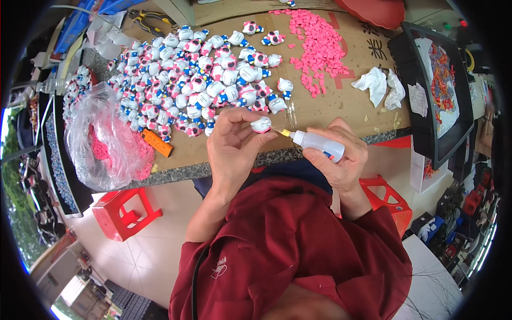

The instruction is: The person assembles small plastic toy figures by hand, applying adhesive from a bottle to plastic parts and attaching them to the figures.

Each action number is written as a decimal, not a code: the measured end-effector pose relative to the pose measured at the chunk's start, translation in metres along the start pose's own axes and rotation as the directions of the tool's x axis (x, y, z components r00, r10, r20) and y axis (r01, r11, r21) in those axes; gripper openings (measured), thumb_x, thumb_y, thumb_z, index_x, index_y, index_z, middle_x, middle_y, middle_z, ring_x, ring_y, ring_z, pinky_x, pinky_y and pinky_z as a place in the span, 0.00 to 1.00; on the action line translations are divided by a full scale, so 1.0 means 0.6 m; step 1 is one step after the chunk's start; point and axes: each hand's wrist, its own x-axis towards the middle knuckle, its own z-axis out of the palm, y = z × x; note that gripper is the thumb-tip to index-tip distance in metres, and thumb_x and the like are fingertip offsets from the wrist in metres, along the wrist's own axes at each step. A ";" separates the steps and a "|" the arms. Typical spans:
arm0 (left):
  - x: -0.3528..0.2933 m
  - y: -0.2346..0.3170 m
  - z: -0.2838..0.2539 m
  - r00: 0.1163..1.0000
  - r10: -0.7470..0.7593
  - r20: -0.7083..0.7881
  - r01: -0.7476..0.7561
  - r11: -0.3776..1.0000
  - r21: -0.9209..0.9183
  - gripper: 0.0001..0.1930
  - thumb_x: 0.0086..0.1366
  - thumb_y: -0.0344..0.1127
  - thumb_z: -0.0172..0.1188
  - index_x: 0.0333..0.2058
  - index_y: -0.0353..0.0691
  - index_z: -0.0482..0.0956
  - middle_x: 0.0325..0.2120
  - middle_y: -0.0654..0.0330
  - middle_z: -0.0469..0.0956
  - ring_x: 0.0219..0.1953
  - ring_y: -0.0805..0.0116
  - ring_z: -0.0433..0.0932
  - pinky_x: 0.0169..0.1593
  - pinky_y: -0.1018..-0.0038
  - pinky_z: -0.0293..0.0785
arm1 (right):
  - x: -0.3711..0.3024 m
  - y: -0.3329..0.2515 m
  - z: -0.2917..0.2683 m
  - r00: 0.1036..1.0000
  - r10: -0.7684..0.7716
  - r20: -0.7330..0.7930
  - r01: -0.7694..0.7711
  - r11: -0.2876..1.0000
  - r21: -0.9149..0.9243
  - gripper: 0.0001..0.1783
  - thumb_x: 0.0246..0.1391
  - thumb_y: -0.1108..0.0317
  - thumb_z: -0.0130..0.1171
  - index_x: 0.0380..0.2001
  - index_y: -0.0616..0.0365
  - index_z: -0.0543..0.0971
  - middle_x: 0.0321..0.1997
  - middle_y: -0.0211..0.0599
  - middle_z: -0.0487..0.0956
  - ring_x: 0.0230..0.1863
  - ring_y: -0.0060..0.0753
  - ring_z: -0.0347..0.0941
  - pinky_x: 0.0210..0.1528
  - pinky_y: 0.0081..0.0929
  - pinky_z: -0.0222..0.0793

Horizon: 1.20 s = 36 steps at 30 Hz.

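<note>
I have the left hand [232,144] pinched closed, thumb and fingers gripping a small white-and-pink figurine [261,125] just above the near edge of the worktable. The right hand [344,154] is wrapped round a translucent white squeeze bottle [322,145], held tilted so its yellow nozzle [287,132] points left at the figurine; from my view I cannot tell whether the thin tip touches it. Beyond the left hand I see a wide heap of figurines [197,80] in white, pink and blue, spread over a cardboard sheet [354,120]. Far ahead, right of the heap, lies a pile of small pink pieces [314,48], with crumpled white tissues [372,85] to its right. At the right end I have a black tray [453,150] holding tangled red and orange bits. To the left, a flat orange object [156,143] lies beside a clear plastic bag [96,133] with pink contents. Yellow-handled pliers [141,24] rest behind the heap.
</note>
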 end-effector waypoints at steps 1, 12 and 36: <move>-0.001 0.001 0.001 1.000 0.000 -0.001 0.000 1.000 0.001 0.18 0.52 0.11 0.59 0.40 0.31 0.69 0.41 0.50 0.74 0.44 0.68 0.76 0.48 0.73 0.77 | 0.000 0.000 -0.001 1.000 0.002 0.017 -0.002 1.000 0.002 0.17 0.36 0.70 0.73 0.33 0.65 0.82 0.23 0.34 0.79 0.22 0.27 0.67 0.23 0.23 0.61; -0.004 0.000 -0.002 1.000 -0.026 0.004 0.025 0.985 0.168 0.19 0.51 0.12 0.62 0.41 0.31 0.71 0.42 0.58 0.69 0.44 0.70 0.76 0.48 0.75 0.78 | -0.010 0.011 -0.011 0.968 0.243 -0.070 -0.239 0.969 0.066 0.19 0.39 0.73 0.70 0.38 0.63 0.80 0.33 0.37 0.78 0.32 0.30 0.73 0.35 0.25 0.69; -0.026 -0.024 0.010 0.975 -0.220 0.027 0.217 0.972 0.085 0.17 0.60 0.18 0.57 0.49 0.29 0.70 0.37 0.55 0.77 0.40 0.68 0.78 0.46 0.73 0.76 | 0.034 0.097 -0.013 0.985 -0.006 -0.171 -0.072 0.892 -0.446 0.06 0.47 0.75 0.62 0.32 0.58 0.81 0.29 0.33 0.78 0.32 0.32 0.71 0.35 0.28 0.67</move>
